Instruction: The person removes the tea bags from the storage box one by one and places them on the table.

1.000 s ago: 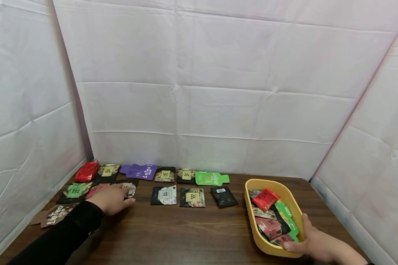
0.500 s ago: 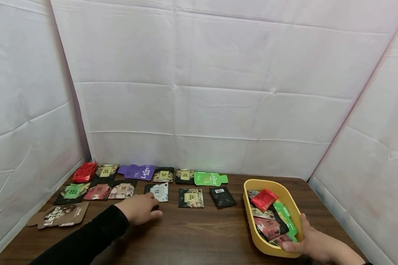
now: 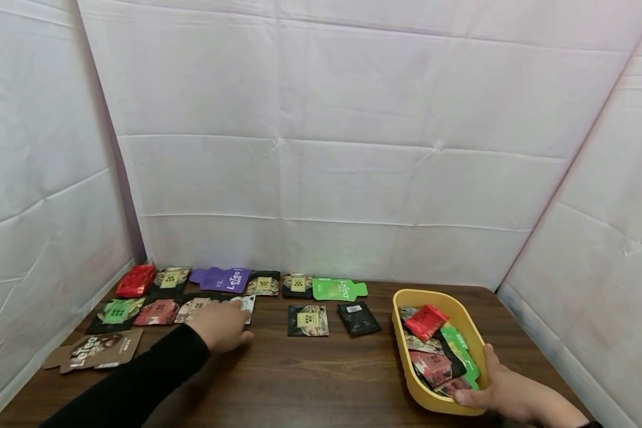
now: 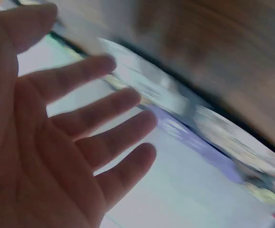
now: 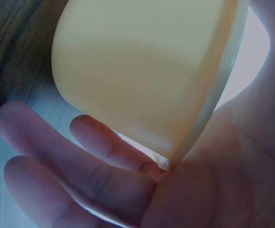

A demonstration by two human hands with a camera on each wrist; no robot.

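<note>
Grip: right hand (image 3: pixel 505 389) holds bin (image 3: pixel 433 403) at near corner, thumb over rim. Left hand (image 3: pixel 220 326) grasps nothing, fingers spread, partly hiding white packet (image 3: pixel 248 301) on table (image 3: pixel 310 374), left of bin.

Up on my feed now, the pale-labelled sachet (image 3: pixel 248 302) is at the left hand's (image 3: pixel 219 326) fingers, partly hidden beneath them, and just beside it I see the beige-labelled sachet (image 3: pixel 189 310), its right part covered too. Over to the right, I've got the yellow basket (image 3: pixel 425 400), open top up, its near right corner gripped by the right hand (image 3: pixel 505 389). Inside, a red packet (image 3: pixel 427 323) tops the pile, with a green packet (image 3: pixel 458 352) along the right wall.
</note>
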